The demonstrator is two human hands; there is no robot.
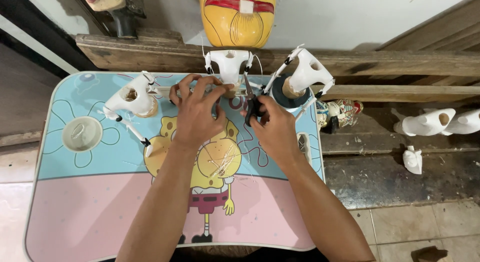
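My left hand (196, 112) reaches to the far middle of a small pastel cartoon-printed table (90, 202), its fingers closed around the base of a white carved figure (229, 66) with black-tipped spikes. My right hand (272, 126) grips dark scissors (249, 103), blades pointing up beside that figure. A similar white figure (131, 99) lies to the left, another (306, 74) stands to the right on a dark round base.
A shallow round cup (82, 134) sits at the table's left. Thin pale strands (222, 162) lie scattered mid-table. A yellow painted mask (237, 17) stands on the wooden ledge behind. More white carvings (430, 123) and a small painted figure (340, 112) rest on the right step.
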